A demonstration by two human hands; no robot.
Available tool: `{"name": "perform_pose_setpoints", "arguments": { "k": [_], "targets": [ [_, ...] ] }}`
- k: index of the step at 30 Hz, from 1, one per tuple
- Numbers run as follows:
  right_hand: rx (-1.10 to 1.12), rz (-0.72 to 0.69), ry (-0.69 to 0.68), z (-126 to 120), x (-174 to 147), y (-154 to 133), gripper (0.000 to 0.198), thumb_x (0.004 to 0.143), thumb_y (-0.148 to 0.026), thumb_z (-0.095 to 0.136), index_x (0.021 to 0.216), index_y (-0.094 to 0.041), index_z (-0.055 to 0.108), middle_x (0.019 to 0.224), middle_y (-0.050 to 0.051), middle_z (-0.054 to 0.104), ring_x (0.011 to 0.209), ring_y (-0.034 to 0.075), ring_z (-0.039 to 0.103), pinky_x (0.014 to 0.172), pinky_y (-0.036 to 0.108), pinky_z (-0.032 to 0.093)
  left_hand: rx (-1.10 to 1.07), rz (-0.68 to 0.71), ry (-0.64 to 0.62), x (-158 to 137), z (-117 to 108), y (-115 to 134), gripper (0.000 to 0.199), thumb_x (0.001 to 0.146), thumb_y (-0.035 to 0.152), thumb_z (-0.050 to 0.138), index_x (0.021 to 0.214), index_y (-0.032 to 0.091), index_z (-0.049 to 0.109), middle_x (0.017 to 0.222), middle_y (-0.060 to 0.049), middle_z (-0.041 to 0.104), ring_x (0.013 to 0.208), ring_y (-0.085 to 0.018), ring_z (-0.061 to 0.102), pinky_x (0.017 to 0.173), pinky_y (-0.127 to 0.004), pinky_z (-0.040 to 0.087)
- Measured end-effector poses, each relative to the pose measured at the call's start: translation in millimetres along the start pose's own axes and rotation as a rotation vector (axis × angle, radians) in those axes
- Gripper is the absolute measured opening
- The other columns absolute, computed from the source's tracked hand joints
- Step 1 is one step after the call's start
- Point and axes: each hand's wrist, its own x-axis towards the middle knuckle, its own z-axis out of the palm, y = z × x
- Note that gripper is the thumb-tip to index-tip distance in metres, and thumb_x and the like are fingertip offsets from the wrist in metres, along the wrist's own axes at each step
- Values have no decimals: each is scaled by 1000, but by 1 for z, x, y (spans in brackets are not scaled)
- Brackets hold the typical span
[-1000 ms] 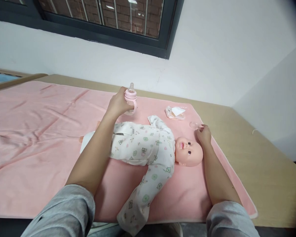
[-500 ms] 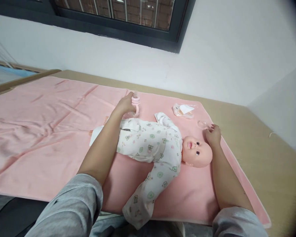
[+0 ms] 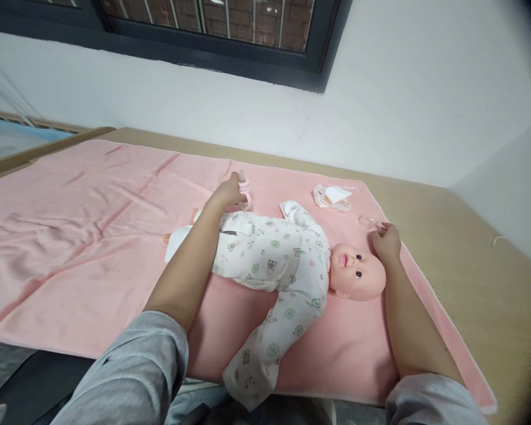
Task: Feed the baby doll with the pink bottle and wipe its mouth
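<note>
My left hand [image 3: 230, 192] is closed around a baby bottle [image 3: 245, 188] with a pink collar, a pink handle and a clear teat. The bottle is upright just past the doll's legs. A baby doll [image 3: 356, 271] in a white printed sleepsuit [image 3: 269, 251] lies on its back, head to the right, one sleeve hanging over the near edge. Beyond the doll's head, my right hand [image 3: 386, 241] has its fingers curled at the rim of a clear cap [image 3: 368, 222]; the exact grip is hard to see.
A pink cloth [image 3: 128, 206] with creases on its left side covers much of the wooden table [image 3: 442, 236]. A clear plastic bag [image 3: 331, 198] with a white paper lies near the far edge. Behind stand a white wall and a dark-framed window [image 3: 212, 44].
The bottle and my left hand have come slightly lower and nearer to me. My right hand and the clear cap stay about where they were. The view has shifted slightly.
</note>
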Motion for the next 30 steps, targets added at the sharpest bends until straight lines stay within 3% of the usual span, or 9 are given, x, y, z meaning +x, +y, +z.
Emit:
{"name": "perform_pose_setpoints", "arguments": {
  "k": [4, 7, 10, 13, 17, 19, 21, 25, 30],
  "targets": [
    [1, 9, 6, 0, -1, -1, 56, 68, -30, 57, 122, -13, 54, 113, 15, 60, 99, 26, 58, 96, 44, 46, 73, -22, -8, -4, -6, 5, 84, 65, 26, 76, 140, 12, 39, 121, -19, 66, 106, -32, 66, 84, -33, 50],
    [6, 16, 13, 0, -1, -4, 55, 68, -29, 56, 121, -13, 54, 111, 15, 60, 99, 26, 57, 97, 45, 45, 124, -43, -16, -8, -13, 9, 98, 68, 27, 77, 150, 12, 27, 130, -21, 62, 116, -34, 62, 91, -34, 49],
    [47, 26, 30, 1, -2, -6, 54, 67, -28, 55, 118, -14, 54, 111, 14, 59, 97, 25, 57, 97, 44, 45, 202, -98, -12, -19, -25, 17, 112, 66, 24, 81, 156, 13, 15, 137, -26, 55, 126, -43, 52, 98, -47, 46],
    [114, 39, 61, 3, -2, -7, 53, 64, -25, 53, 117, -14, 53, 108, 13, 59, 93, 24, 56, 94, 43, 46, 357, -92, 102, -44, -38, 33, 107, 71, 29, 80, 156, 15, 18, 149, -27, 41, 138, -49, 34, 103, -60, 39],
    [179, 33, 119, 5, -1, -7, 54, 64, -22, 49, 116, -14, 51, 110, 13, 57, 92, 24, 55, 95, 42, 45, 408, 169, 362, -87, -40, 68, 75, 89, 38, 63, 153, 15, 31, 149, -20, 43, 142, -42, 31, 110, -56, 35],
    [196, 34, 133, 6, -1, -8, 54, 64, -21, 48, 117, -13, 51, 112, 14, 57, 95, 24, 55, 96, 43, 44, 350, 359, 388, -100, -32, 88, 66, 91, 38, 61, 149, 13, 39, 144, -18, 49, 138, -37, 38, 113, -50, 35],
    [213, 39, 142, 6, 0, -10, 53, 65, -20, 47, 118, -12, 51, 114, 15, 56, 97, 25, 55, 98, 43, 43, 299, 588, 321, -103, -20, 109, 57, 92, 37, 60, 142, 13, 48, 140, -16, 54, 133, -32, 45, 112, -44, 36],
    [229, -24, 195, 4, -2, -18, 51, 70, -18, 44, 120, -10, 51, 121, 18, 53, 99, 25, 55, 99, 43, 42, 290, 956, 38, -85, 11, 154, 38, 95, 28, 52, 132, 19, 59, 131, -10, 62, 119, -27, 57, 102, -39, 42],
    [175, -390, 206, 0, -13, -40, 39, 80, -16, 36, 113, -15, 57, 116, 14, 59, 109, 24, 54, 99, 41, 41, 139, 1019, -378, -54, 55, 206, 32, 94, 27, 50, 122, 20, 65, 120, -9, 69, 104, -22, 64, 90, -30, 44]
  ]
}}
